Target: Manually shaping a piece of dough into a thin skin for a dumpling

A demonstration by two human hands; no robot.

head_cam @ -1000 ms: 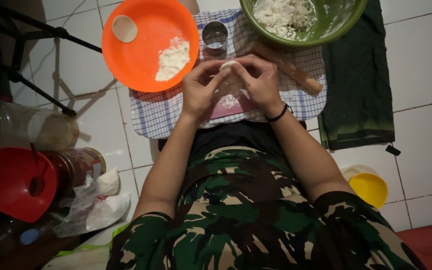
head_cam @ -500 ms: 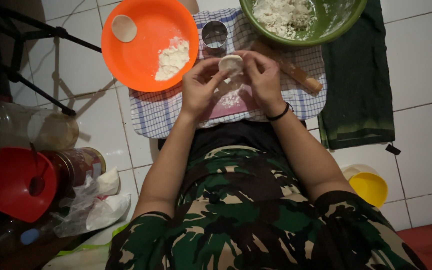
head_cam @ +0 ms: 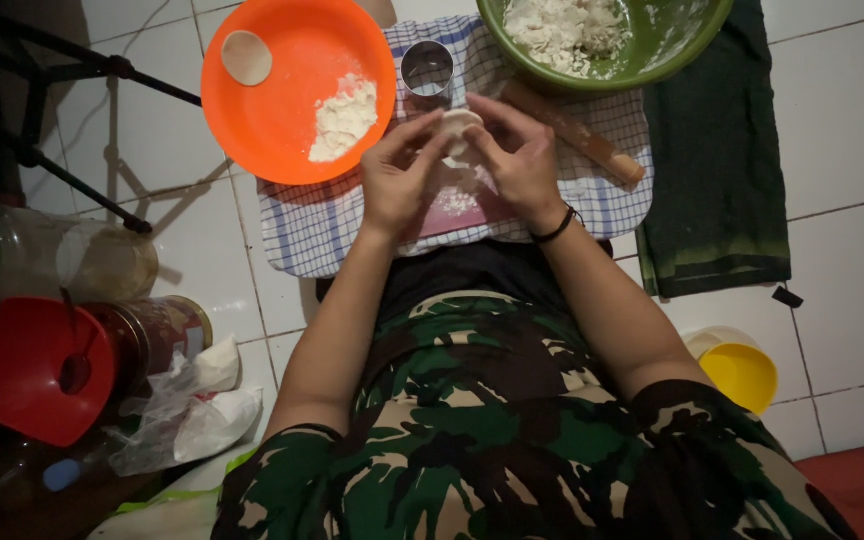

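Seen from above, a seated person's left hand (head_cam: pixel 404 178) and right hand (head_cam: pixel 518 155) meet over a checked cloth (head_cam: pixel 322 225) on the white tiled floor (head_cam: pixel 842 130), fingers (head_cam: pixel 422 135) of both pinched shut around a small pale dough round (head_cam: pixel 459 127) held between them. Room is tight: an orange plate (head_cam: pixel 282 110) at ten o'clock, a metal ring cutter (head_cam: pixel 427 68) at twelve, a green bowl (head_cam: pixel 672 45) and a rolling pin (head_cam: pixel 582 135) at two. The dough looks soft, off-white and floury.
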